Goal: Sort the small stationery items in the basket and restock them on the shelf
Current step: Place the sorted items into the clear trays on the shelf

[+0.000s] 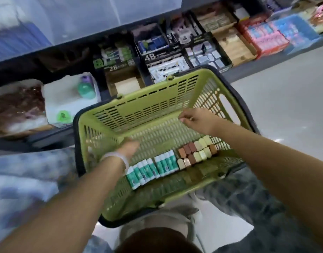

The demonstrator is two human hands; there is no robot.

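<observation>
The left hand (128, 147) is reaching into the green basket (138, 110), blurred, grip impossible to tell; the right hand (197, 121) is hovering with fingers curled, apparently pinching nothing; glue sticks (151, 168) are lying beside erasers (195, 152).

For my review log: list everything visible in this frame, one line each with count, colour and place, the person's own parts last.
Basket: one, green with dark rim and handles, on the floor before the shelf.
Glue sticks: about nine, white and teal, a row along the basket's near wall.
Small blocks: about fifteen, brown, tan and cream, in rows right of the glue sticks.
2B box: one, black with green print, on the shelf.
4B boxes: two, black, right of the 2B box.
Pink packs: several, in a red tray, shelf far right.
Teal bottle: one, on white packaging, shelf left.
Left hand: blurred, over the basket floor, fingers unclear.
Right hand: fingers curled, pinching something tiny, unidentifiable.
</observation>
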